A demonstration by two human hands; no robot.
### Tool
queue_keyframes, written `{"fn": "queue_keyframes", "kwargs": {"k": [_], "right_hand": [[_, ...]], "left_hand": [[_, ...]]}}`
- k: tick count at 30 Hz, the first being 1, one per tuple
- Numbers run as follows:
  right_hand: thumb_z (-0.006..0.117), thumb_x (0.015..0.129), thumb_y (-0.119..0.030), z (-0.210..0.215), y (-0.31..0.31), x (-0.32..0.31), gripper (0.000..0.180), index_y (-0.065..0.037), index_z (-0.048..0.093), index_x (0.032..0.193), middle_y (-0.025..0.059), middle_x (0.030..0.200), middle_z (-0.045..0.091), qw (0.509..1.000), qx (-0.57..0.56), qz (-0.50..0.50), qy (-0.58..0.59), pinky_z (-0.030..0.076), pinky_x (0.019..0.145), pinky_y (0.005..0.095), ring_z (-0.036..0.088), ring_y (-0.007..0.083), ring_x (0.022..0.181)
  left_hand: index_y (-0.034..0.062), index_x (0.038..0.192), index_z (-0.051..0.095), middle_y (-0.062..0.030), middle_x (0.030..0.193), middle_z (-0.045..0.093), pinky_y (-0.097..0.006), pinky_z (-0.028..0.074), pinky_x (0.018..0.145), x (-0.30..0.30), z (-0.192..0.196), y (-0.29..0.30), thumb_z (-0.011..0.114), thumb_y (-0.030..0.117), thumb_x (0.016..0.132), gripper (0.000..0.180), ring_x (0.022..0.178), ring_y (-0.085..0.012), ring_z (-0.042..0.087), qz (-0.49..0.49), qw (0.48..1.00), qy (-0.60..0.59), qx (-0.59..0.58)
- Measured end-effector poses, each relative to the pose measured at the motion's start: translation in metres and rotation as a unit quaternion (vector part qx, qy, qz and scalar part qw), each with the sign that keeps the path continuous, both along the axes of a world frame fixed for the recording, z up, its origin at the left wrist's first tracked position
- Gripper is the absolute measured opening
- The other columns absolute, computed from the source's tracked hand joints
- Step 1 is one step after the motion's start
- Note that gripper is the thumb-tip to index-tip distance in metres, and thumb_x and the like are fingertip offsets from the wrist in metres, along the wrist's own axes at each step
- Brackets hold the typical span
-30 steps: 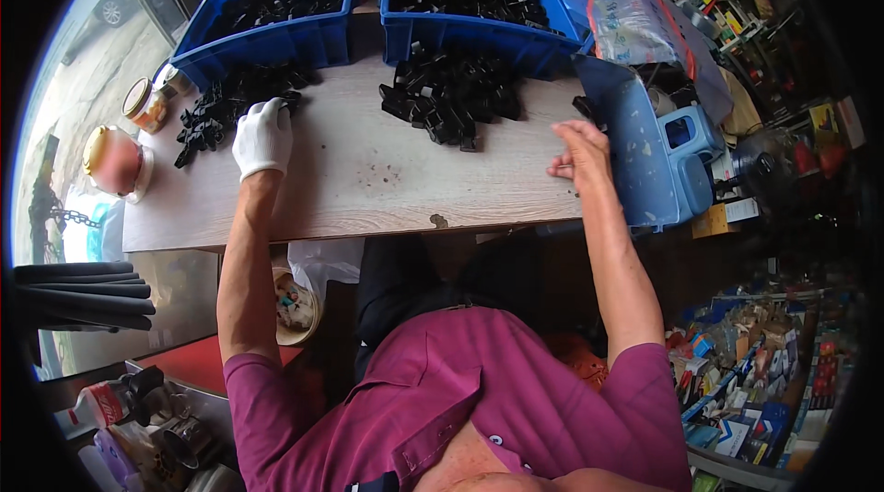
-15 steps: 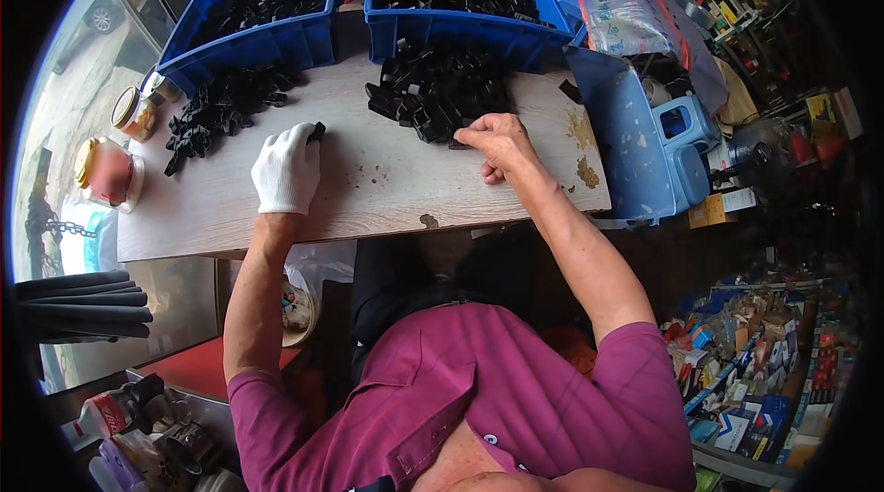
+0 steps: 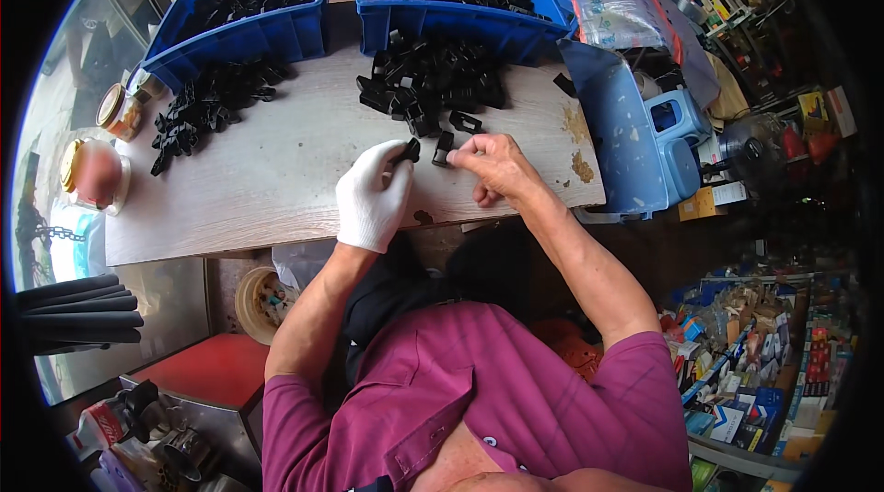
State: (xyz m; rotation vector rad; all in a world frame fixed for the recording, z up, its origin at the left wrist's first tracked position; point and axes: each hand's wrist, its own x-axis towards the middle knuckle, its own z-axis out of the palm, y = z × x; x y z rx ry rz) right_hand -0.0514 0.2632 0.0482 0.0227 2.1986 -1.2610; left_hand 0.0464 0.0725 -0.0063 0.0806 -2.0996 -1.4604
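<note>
The head view shows the gloved left hand (image 3: 376, 202) over the front part of the counter (image 3: 304, 151), its fingers nearly closed around a small black part (image 3: 410, 150). The bare right hand (image 3: 502, 168) is just beside it, thumb and forefinger drawn close together at the edge of a second black part (image 3: 442, 149); whether they pinch it or merely touch it cannot be told.

The likeliest trouble is a slip: the left part sits out at the fingertips, where knit fabric may let it turn. Dropped near the front edge, it could tumble off, perhaps toward the bucket (image 3: 242, 308) below. The right hand might also drag along a loose black part (image 3: 464, 122) lying just behind, since the pieces look dark and easily caught together.

Farther back, the right heap (image 3: 433, 82) and the left heap (image 3: 207, 110) lie before the right blue bin (image 3: 460, 27) and the left blue bin (image 3: 285, 41), crowding the rear. Two jars, a nearer one (image 3: 92, 174) and a farther one (image 3: 118, 114), line the left end; a pale blue plastic panel (image 3: 597, 128) limits sideways room at the right.
</note>
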Motion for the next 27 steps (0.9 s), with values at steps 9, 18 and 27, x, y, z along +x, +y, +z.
{"fn": "queue_keyframes", "kwargs": {"k": [9,18,27], "right_hand": [[0.070,0.085,-0.005,-0.001,-0.008,-0.005,0.050,-0.009,0.061,0.134,0.0009,0.063,0.056,0.994,-0.058,0.050,0.077,0.048,0.040,0.0274,0.055,0.0105,0.046],[0.070,0.083,-0.007,-0.005,-0.013,-0.005,0.032,-0.008,0.063,0.114,-0.0029,0.061,0.051,0.991,0.008,0.085,0.100,0.044,0.039,0.0262,0.050,0.0083,0.046],[0.071,0.082,-0.006,-0.003,-0.016,-0.004,0.031,-0.006,0.066,0.113,-0.0038,0.059,0.050,0.992,0.016,0.087,0.092,0.042,0.039,0.0252,0.049,0.0074,0.045]], "left_hand": [[0.0058,0.114,0.071,-0.0155,0.102,0.073,-0.040,0.058,0.079,-0.019,0.005,0.011,0.071,0.008,0.088,0.026,0.091,-0.0341,0.072,-0.010,0.994,0.014,-0.110],[0.0125,0.109,0.071,-0.0095,0.096,0.070,-0.042,0.057,0.075,-0.022,0.003,0.017,0.066,0.012,0.090,0.019,0.089,-0.0321,0.068,-0.007,0.971,0.026,-0.237],[0.0133,0.108,0.072,-0.0053,0.097,0.070,-0.040,0.058,0.074,-0.026,0.012,-0.009,0.064,0.012,0.086,0.023,0.090,-0.0304,0.068,-0.088,0.949,0.032,-0.300]]}}
